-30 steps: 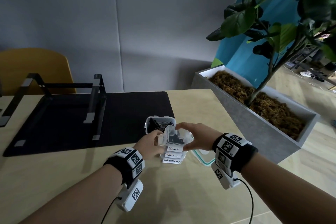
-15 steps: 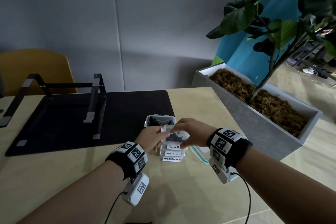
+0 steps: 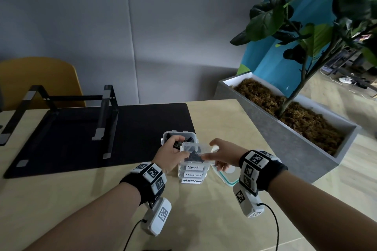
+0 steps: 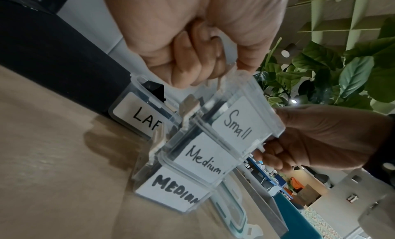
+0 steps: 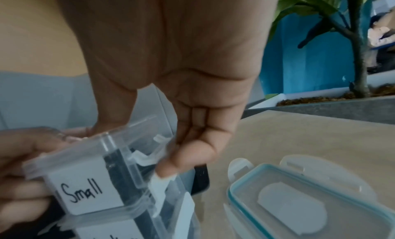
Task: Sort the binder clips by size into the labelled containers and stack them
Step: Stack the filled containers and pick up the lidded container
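From the head camera, three clear containers stood stacked near the table's (image 3: 214, 120) right edge, the one labelled Small (image 3: 193, 158) on top, dark clips inside. The left hand (image 3: 170, 156) gripped its left side and the right hand (image 3: 222, 154) its right. An open container (image 3: 179, 135) stood behind, at the black mat's (image 3: 81, 132) corner.

The left wrist camera showed curled fingers (image 4: 192, 70) clamped on the Small container's rim above both Medium labels.

The right wrist camera showed a fingertip (image 5: 181, 160) on its side latch, beside a loose teal-edged lid (image 5: 310, 200).
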`<state>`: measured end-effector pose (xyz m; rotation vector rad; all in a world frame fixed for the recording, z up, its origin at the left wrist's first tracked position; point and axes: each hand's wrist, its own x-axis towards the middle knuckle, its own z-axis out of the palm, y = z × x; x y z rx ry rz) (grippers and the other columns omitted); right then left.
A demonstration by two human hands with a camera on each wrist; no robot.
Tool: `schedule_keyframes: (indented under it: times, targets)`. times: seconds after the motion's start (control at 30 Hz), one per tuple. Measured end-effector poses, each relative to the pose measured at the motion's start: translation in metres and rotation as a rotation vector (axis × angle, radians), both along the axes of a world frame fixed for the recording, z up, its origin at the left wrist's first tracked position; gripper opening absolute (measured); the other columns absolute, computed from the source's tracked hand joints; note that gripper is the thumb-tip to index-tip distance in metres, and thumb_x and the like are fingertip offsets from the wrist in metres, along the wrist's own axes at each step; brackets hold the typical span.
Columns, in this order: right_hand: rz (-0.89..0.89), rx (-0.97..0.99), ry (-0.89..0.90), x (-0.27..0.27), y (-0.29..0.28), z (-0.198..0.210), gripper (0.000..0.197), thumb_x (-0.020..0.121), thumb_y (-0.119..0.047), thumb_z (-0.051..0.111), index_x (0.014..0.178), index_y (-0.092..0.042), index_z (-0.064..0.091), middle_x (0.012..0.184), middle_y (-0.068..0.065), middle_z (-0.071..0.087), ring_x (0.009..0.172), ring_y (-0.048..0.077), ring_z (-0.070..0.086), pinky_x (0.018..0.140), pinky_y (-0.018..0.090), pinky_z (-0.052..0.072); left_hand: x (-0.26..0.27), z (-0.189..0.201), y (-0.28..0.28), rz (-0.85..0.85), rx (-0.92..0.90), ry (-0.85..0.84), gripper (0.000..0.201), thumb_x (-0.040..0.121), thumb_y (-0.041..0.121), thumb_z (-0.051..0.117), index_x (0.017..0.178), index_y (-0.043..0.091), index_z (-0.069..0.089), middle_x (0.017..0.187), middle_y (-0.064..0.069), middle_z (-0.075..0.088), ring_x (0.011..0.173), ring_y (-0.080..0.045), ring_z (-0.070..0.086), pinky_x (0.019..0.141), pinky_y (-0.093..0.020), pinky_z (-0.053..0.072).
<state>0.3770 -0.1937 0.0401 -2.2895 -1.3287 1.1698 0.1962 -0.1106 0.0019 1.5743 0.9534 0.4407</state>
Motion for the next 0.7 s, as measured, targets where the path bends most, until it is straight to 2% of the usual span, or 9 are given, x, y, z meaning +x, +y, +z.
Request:
schedule_keyframes:
  times: [0.07,0.2,0.37,0.43,0.47,0.5,0.53,0.63,0.7]
  targets:
    - [0.017,0.020,-0.029,0.000,0.001,0.000,0.069,0.079,-0.045,0.069,0.132,-0.017,0.034,0.070,0.003,0.063,0.052,0.013,0.056,0.052,0.022,0.046,0.000,0.001,-0.001,0.000,0.013,0.005,0.038,0.083,0.012,0.063,0.117,0.022,0.050,0.067,-0.016,0.067,0.055,-0.012,0.060,0.064,-0.027,0.048]
    - [0.068,0.041,-0.035,-0.005,0.005,0.002,0.056,0.084,-0.035,0.066,0.129,-0.016,0.036,0.065,-0.001,0.060,0.051,0.012,0.050,0.051,0.021,0.041,-0.002,0.002,-0.003,-0.012,0.012,-0.012,0.031,0.086,0.010,0.060,0.114,0.020,0.053,0.054,0.000,0.057,0.035,0.001,0.047,0.044,-0.012,0.036]
    - [0.104,0.044,-0.019,-0.003,0.007,0.003,0.046,0.087,-0.032,0.063,0.123,-0.017,0.039,0.064,-0.001,0.060,0.051,0.012,0.050,0.052,0.021,0.042,-0.003,0.007,-0.007,-0.040,-0.031,-0.022,0.031,0.087,0.009,0.059,0.116,0.019,0.055,0.066,-0.001,0.062,0.037,0.003,0.052,0.041,-0.007,0.037]
    - [0.083,0.044,0.029,-0.001,0.007,0.000,0.038,0.092,-0.033,0.055,0.121,-0.015,0.039,0.066,0.002,0.060,0.051,0.014,0.053,0.052,0.023,0.046,-0.003,0.008,-0.005,-0.057,-0.038,-0.010,0.032,0.086,0.012,0.060,0.116,0.021,0.057,0.073,-0.006,0.068,0.052,-0.002,0.064,0.055,-0.016,0.053]
    - [0.043,0.057,0.073,0.001,0.006,-0.003,0.034,0.095,-0.035,0.049,0.120,-0.013,0.040,0.067,0.004,0.060,0.053,0.016,0.054,0.054,0.025,0.048,-0.003,0.006,-0.003,-0.065,-0.029,0.000,0.032,0.084,0.015,0.061,0.115,0.024,0.059,0.080,-0.010,0.071,0.067,-0.012,0.070,0.070,-0.029,0.058]
    - [-0.015,0.066,0.114,0.003,0.004,-0.007,0.034,0.097,-0.038,0.042,0.118,-0.012,0.042,0.068,0.007,0.059,0.055,0.018,0.055,0.057,0.029,0.050,-0.003,0.005,-0.002,-0.076,-0.016,0.017,0.032,0.081,0.020,0.062,0.112,0.029,0.060,0.087,-0.011,0.072,0.079,-0.021,0.071,0.082,-0.040,0.057]
    - [-0.074,0.074,0.140,0.004,0.002,-0.012,0.037,0.098,-0.043,0.037,0.115,-0.011,0.044,0.071,0.008,0.059,0.059,0.019,0.056,0.062,0.031,0.052,-0.003,0.004,0.000,-0.091,-0.006,0.032,0.032,0.077,0.026,0.062,0.108,0.033,0.060,0.090,-0.011,0.073,0.086,-0.026,0.070,0.087,-0.046,0.055]
    - [-0.180,0.087,0.097,0.004,-0.004,-0.026,0.049,0.098,-0.049,0.026,0.107,-0.009,0.052,0.083,0.008,0.060,0.073,0.020,0.056,0.080,0.037,0.052,-0.005,0.003,0.001,-0.118,0.019,0.066,0.039,0.063,0.042,0.060,0.103,0.038,0.060,0.094,-0.015,0.072,0.084,-0.030,0.068,0.087,-0.051,0.053]
    - [-0.165,0.074,-0.057,0.003,-0.007,-0.035,0.052,0.098,-0.046,0.027,0.110,-0.005,0.056,0.101,0.014,0.062,0.086,0.023,0.055,0.091,0.037,0.046,-0.005,0.003,0.000,-0.139,0.034,0.073,0.039,0.061,0.044,0.059,0.100,0.040,0.061,0.097,-0.018,0.070,0.080,-0.028,0.065,0.087,-0.050,0.051]
